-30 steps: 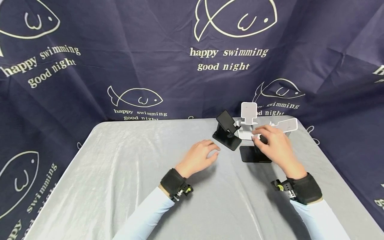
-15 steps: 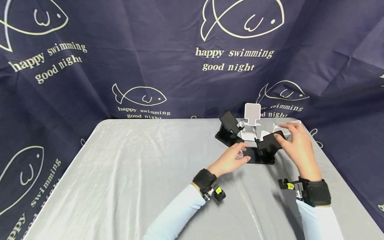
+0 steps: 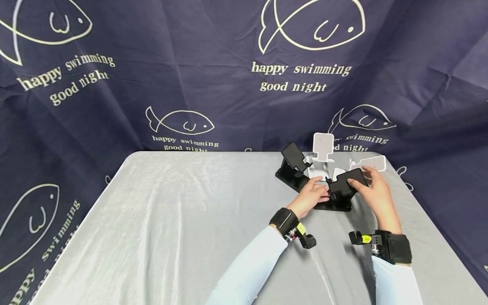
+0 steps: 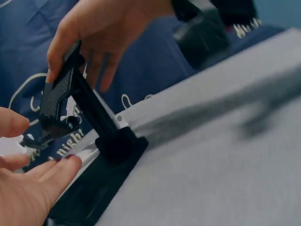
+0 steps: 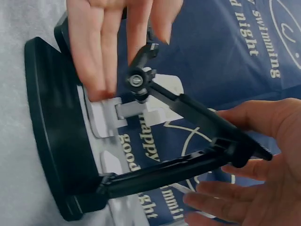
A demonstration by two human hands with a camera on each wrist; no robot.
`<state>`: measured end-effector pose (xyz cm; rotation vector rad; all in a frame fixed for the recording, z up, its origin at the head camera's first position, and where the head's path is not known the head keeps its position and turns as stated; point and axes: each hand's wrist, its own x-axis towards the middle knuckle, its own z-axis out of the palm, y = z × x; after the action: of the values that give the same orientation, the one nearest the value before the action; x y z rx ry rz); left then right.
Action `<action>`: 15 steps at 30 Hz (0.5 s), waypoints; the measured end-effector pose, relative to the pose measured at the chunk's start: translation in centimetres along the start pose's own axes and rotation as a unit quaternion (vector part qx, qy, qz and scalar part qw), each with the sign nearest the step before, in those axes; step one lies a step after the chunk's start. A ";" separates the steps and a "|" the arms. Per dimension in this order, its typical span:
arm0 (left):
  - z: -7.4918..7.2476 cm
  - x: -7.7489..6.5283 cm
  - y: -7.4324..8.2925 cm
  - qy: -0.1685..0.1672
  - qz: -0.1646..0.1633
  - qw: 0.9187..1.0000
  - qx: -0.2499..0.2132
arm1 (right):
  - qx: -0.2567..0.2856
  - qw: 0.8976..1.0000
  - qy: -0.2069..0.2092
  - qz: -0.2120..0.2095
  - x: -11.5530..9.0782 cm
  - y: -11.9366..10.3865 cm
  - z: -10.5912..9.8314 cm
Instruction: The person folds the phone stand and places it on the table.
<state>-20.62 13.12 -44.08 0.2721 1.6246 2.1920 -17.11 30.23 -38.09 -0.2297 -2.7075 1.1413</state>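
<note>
A black phone stand (image 3: pixel 345 185) stands on the grey-covered table, its hinged plate tilted above a flat base. My right hand (image 3: pixel 375 195) holds the plate by its right edge, thumb on the front and fingers behind. My left hand (image 3: pixel 308 198) is at the stand's left side, over the base and beside the plate's lip. In the left wrist view, the left fingers (image 4: pixel 56 174) are fairly straight beneath the lip; whether they touch it, I cannot tell. The right wrist view shows the stand's folding arm (image 5: pixel 164 174) rising from the base (image 5: pixel 56 132).
A second black phone stand (image 3: pixel 292 157) is just behind my left hand. One white phone stand (image 3: pixel 323 147) stands upright at the back, and another white stand (image 3: pixel 373 162) is partly hidden behind my right hand. A dark blue printed cloth (image 3: pixel 228 63) hangs beyond the table.
My left hand has moved right to the near black stand. My right hand has taken hold of its plate and shifted right, and the plate now faces up more visibly.
</note>
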 end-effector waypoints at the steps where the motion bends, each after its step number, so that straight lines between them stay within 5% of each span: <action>1: 0.2 0.2 -0.1 0.000 -0.007 1.000 -0.020 | 0.005 1.000 -0.007 0.006 0.1 0.1 0.1; 15: 0.9 1.2 -0.6 0.005 -0.024 0.997 -0.079 | -0.011 0.999 -0.033 0.016 0.4 0.7 0.7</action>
<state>-21.27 14.57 -44.44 0.1768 1.4384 2.2724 -17.64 30.31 -39.02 -0.2444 -2.7848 1.1497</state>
